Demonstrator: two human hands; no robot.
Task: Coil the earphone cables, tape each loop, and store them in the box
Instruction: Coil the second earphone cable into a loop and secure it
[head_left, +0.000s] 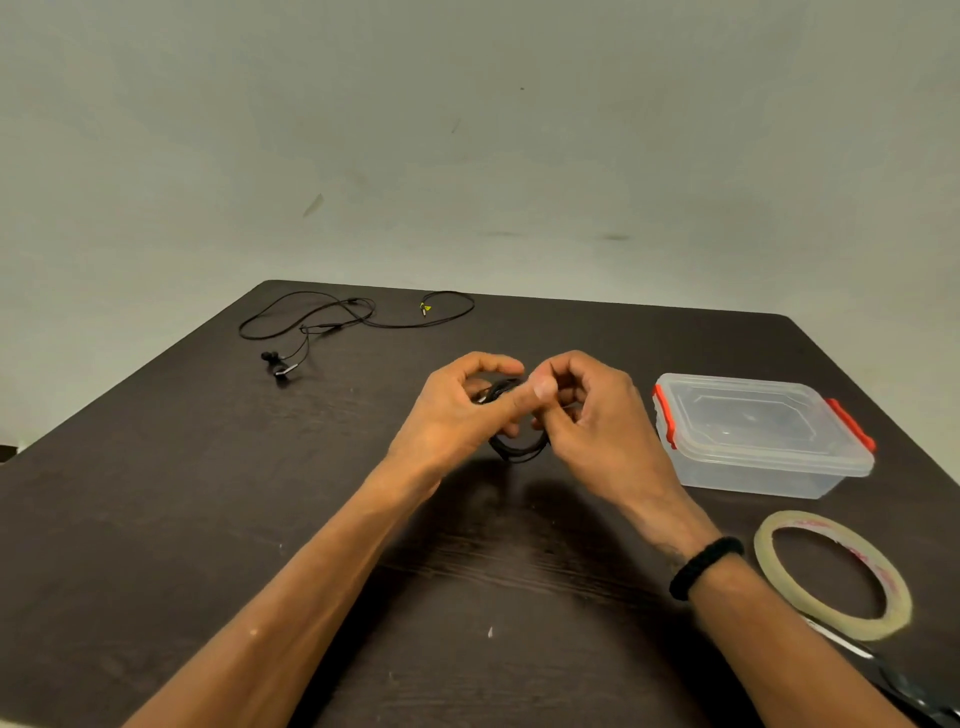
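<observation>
Earphone coil (519, 448) sits between your hands above the table (208, 493), mid-front. Your left hand (457, 415) has fingers curled round the black loops, thumb pressed across them. Your right hand (592, 415) pinches the coil's other side, fingers bent in. Second earphone (332, 325) lies loose and uncoiled at the far left. Box (758, 436), lid on, red clips, sits right; tape roll (831, 574) lies flat nearer you, scissors (893, 675) just beside it.

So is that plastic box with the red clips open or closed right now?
Closed. The clear lid sits flat on the plastic box, and the red clips at both ends are folded down. It looks empty through the clear walls.
</observation>
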